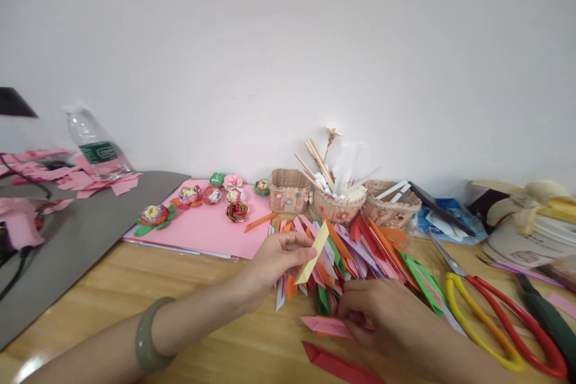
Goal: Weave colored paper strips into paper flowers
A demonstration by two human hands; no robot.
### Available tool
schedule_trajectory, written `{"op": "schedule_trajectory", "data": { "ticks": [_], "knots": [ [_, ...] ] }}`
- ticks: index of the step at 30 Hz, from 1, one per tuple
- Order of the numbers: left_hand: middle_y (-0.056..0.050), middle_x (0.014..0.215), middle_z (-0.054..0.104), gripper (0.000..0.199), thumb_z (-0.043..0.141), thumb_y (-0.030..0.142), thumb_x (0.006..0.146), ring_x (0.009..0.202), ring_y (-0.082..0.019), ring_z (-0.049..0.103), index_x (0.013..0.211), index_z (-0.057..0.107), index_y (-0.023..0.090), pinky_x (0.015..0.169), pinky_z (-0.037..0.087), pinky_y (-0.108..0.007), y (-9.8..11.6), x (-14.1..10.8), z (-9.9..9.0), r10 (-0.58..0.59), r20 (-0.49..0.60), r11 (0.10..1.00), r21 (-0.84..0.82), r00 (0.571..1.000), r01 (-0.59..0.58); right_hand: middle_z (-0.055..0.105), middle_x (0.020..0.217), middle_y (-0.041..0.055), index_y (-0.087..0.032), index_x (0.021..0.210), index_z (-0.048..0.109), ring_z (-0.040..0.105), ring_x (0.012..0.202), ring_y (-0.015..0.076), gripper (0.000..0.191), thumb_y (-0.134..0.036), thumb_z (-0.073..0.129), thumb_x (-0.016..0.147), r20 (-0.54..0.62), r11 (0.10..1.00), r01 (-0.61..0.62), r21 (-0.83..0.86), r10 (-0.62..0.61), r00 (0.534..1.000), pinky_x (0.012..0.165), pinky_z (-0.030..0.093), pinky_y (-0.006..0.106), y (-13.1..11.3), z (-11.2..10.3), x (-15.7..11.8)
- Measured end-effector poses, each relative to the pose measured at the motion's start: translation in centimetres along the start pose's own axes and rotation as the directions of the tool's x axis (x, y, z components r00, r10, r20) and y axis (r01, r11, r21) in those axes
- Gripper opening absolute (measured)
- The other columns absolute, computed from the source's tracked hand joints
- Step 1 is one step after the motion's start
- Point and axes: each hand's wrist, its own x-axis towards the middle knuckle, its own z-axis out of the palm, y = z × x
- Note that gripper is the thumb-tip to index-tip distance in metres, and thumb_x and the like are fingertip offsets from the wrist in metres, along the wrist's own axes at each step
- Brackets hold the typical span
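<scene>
"What do the hands have?"
"The left hand pinches a pale yellow folded paper strip. The right hand curls by a pink folded paper strip; I can't tell if it's gripping."
"What's done?"
"Some round, colourful paper flowers look finished, by the baskets. Lots of loose strips on the brown wooden tabletop look unused."
</scene>
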Motion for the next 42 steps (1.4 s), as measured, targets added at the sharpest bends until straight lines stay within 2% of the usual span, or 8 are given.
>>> {"op": "schedule_trajectory", "data": {
  "ticks": [6,15,21,25,30,34,38,42],
  "knots": [
    [0.006,0.053,0.05,0.025,0.071,0.034,0.063,0.042,-0.003,0.037,0.075,0.06,0.015,0.044,0.028,-0.019,0.0,0.0,0.1,0.009,-0.01,1.0,-0.002,1.0,-0.009,0.06,0.064,-0.002,-0.024,0.073,0.063,0.051,0.053,0.0121,0.018,-0.011,0.051,0.074,-0.038,0.998,-0.014,-0.068,0.011,0.999,0.05,0.028,0.023,0.0,-1.9,-0.1],
    [0.003,0.059,0.054,0.033,0.074,0.037,0.057,0.047,-0.005,0.043,0.075,0.059,0.014,0.047,0.03,-0.02,0.5,-0.3,0.4,-0.044,0.0,0.999,-0.016,0.999,0.044,0.058,0.068,-0.0001,-0.021,0.071,0.059,0.053,0.056,0.0107,0.018,-0.014,0.047,0.082,-0.179,0.989,0.044,-0.14,-0.069,0.981,0.049,0.031,0.021,0.6,-1.5,0.3],
    [0.002,0.062,0.057,0.034,0.074,0.039,0.055,0.049,-0.006,0.047,0.072,0.06,0.013,0.048,0.032,-0.02,0.0,-0.4,0.6,-0.07,0.028,0.997,0.022,0.997,0.07,0.063,0.063,0.0013,-0.021,0.077,0.061,0.057,0.052,0.0114,0.02,-0.015,0.044,0.086,-0.469,0.941,0.119,-0.317,-0.265,0.842,0.048,0.036,0.022,0.6,-1.0,0.2],
    [0.005,0.056,0.053,0.03,0.074,0.036,0.057,0.046,-0.005,0.042,0.072,0.061,0.013,0.045,0.028,-0.019,-0.3,-0.8,0.8,-0.097,0.066,0.994,0.063,0.993,0.093,0.069,0.069,0.004,-0.018,0.089,0.06,0.06,0.056,0.0142,0.028,-0.011,0.033,0.09,-0.422,0.851,0.228,-0.473,-0.446,0.789,0.051,0.04,0.025,0.0,-1.1,0.2],
    [0.002,0.06,0.057,0.034,0.075,0.039,0.055,0.051,-0.007,0.046,0.073,0.062,0.013,0.049,0.03,-0.02,-0.5,-1.2,1.0,-0.091,0.103,0.993,0.089,0.99,0.082,0.069,0.069,0.0059,-0.016,0.09,0.062,0.063,0.059,0.015,0.031,-0.011,0.031,0.091,-0.408,0.832,0.267,-0.487,-0.487,0.773,0.054,0.046,0.025,-0.4,-0.9,0.4],
    [0.001,0.063,0.059,0.036,0.076,0.039,0.052,0.053,-0.008,0.047,0.074,0.063,0.013,0.051,0.032,-0.021,-0.4,-1.2,1.0,-0.077,0.098,0.995,0.065,0.992,0.07,0.071,0.08,0.0079,-0.017,0.102,0.062,0.067,0.073,0.0172,0.026,-0.01,0.042,0.087,-0.49,0.901,0.282,-0.328,-0.418,0.765,0.06,0.051,0.025,0.0,0.5,0.2],
    [0.003,0.057,0.057,0.034,0.077,0.036,0.053,0.046,-0.005,0.039,0.074,0.065,0.012,0.047,0.026,-0.02,-0.1,-1.0,1.1,-0.023,0.084,0.999,0.039,0.996,0.019,0.071,0.086,0.0056,-0.023,0.101,0.061,0.067,0.072,0.0159,0.022,-0.015,0.05,0.083,-0.544,0.983,0.179,-0.033,-0.168,0.822,0.06,0.052,0.023,0.0,0.7,0.5],
    [-0.001,0.065,0.063,0.034,0.079,0.031,0.05,0.053,-0.007,0.047,0.074,0.065,0.011,0.05,0.03,-0.02,0.1,-0.8,1.0,-0.023,0.061,1.0,-0.008,0.998,0.023,0.068,0.072,0.0013,-0.023,0.086,0.064,0.062,0.059,0.0133,0.012,-0.02,0.053,0.082,-0.324,0.962,0.02,0.273,0.073,0.943,0.053,0.048,0.022,0.2,-1.8,0.8]
  ]
}}
